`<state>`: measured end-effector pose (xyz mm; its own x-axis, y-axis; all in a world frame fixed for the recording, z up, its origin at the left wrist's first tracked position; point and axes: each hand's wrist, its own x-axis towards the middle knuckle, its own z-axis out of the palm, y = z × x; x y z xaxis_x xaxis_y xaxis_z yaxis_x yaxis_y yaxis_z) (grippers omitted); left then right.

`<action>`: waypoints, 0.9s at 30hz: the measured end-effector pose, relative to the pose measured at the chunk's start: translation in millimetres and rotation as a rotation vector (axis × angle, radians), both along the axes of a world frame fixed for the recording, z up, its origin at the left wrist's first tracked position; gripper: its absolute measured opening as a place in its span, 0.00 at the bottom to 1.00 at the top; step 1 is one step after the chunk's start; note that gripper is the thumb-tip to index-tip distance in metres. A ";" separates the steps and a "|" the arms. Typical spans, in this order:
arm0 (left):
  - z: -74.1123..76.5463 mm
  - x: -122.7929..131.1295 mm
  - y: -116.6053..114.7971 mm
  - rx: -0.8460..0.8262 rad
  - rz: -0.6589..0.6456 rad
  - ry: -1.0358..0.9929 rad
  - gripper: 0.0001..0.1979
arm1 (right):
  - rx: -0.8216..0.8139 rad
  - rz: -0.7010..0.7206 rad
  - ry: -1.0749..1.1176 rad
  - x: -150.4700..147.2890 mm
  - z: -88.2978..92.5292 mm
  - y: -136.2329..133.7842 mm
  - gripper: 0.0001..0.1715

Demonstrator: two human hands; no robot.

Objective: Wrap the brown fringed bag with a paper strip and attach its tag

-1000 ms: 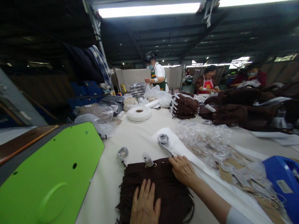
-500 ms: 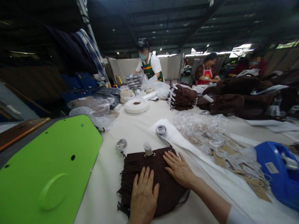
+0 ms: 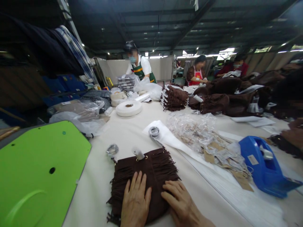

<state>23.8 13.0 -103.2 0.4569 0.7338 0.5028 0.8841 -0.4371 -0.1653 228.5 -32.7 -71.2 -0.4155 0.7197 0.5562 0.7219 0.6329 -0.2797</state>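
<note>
A dark brown fringed bag [image 3: 151,170] lies flat on the pale table in front of me. Fringe hangs along both its sides, and a wrapped white piece [image 3: 138,153] sticks up between metal eyelets at its top edge. My left hand [image 3: 136,200] rests flat on the bag's left-centre, fingers stretched out. On the lower right part lies my right hand [image 3: 178,200], fingers extended and slightly bent, touching the fabric. Wrapped coils lie past the top corners: a clear-wrapped one [image 3: 112,149] at left, a grey one [image 3: 154,131] at right.
A green board [image 3: 40,170] stands at left. To the right are white sheeting [image 3: 201,167], tags in plastic [image 3: 220,154] and a blue tape dispenser [image 3: 264,167]. Farther back are a white roll [image 3: 129,108], stacked brown bags [image 3: 175,97] and co-workers, one in a green apron [image 3: 142,71].
My right hand has slid down from the bag's upper right to its lower right, uncovering the fringe there. My left hand stays flat on the bag. The view has turned slightly right.
</note>
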 end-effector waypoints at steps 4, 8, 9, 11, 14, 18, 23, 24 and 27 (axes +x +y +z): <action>1.1 -0.1 0.3 0.032 0.000 0.008 0.20 | -0.045 -0.142 0.105 24.4 -19.7 3.4 0.15; 2.8 1.4 1.2 0.066 0.001 0.040 0.19 | -0.011 -0.343 0.110 44.3 -19.3 -4.0 0.15; 3.4 1.9 1.4 0.073 -0.003 0.052 0.19 | 0.046 -0.386 0.128 40.5 -14.7 -4.9 0.16; 4.7 2.7 1.7 0.090 -0.011 0.080 0.19 | 0.101 -0.376 0.143 21.2 -3.3 -2.4 0.21; 7.5 2.0 1.4 0.121 -0.031 0.123 0.19 | 0.103 -0.216 0.041 -20.7 4.7 10.6 0.29; 10.6 -5.1 1.5 0.153 -0.068 0.175 0.24 | 0.167 -0.256 -0.140 -51.2 -22.9 26.6 0.31; -4.4 -17.6 9.1 0.186 -0.152 0.189 0.25 | 0.210 -0.298 -0.196 -44.0 -58.6 30.6 0.28; -11.7 -17.9 11.4 0.203 -0.169 0.168 0.25 | 0.231 -0.298 -0.210 -42.6 -60.6 30.9 0.28; -38.4 -10.3 16.7 0.280 -0.209 0.040 0.26 | 0.336 -0.321 -0.204 -42.4 -63.8 35.0 0.24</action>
